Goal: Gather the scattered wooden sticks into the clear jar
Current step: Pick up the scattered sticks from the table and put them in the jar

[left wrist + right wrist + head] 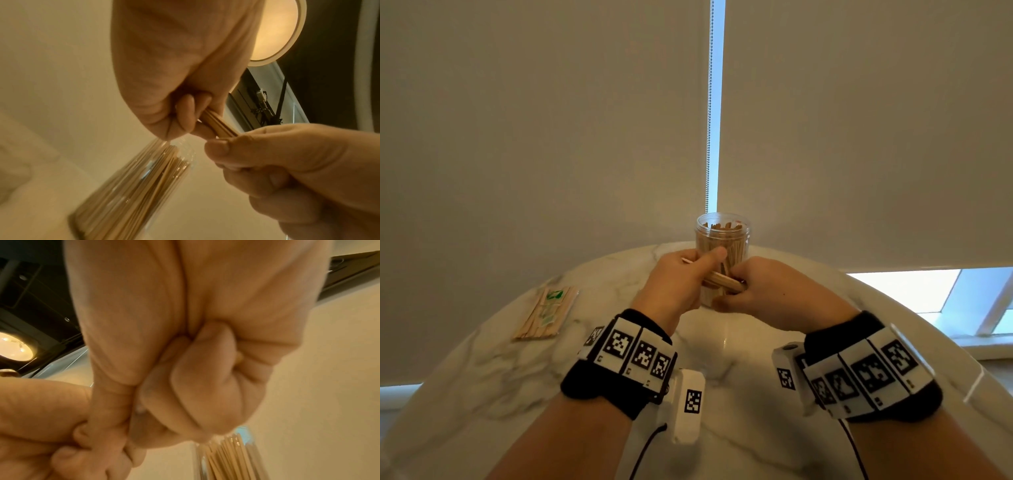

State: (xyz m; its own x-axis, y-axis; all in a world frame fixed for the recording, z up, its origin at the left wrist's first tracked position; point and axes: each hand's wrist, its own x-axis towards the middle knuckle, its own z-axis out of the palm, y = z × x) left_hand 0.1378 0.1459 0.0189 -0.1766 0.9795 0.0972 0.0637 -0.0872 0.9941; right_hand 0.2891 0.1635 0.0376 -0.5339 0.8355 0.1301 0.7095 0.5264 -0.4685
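A clear jar (723, 240) packed with upright wooden sticks stands at the far edge of the round marble table (739, 377). Just in front of it, a small bundle of wooden sticks (724, 282) lies crosswise between both hands. My left hand (681, 281) grips the bundle's left end with curled fingers, thumb on top. My right hand (763, 291) curls round the right end. In the left wrist view the bundle (220, 125) runs from my left fingers (185, 112) to my right hand (267, 155), above the jar (133, 186). The right wrist view shows my right hand (195, 386) fisted, the jar (230, 456) below.
A flat packet of wooden sticks (548, 313) with a green label lies on the table's left side. A roller blind with a bead chain (709, 102) hangs right behind the jar. Wrist bands with cables trail toward the near edge.
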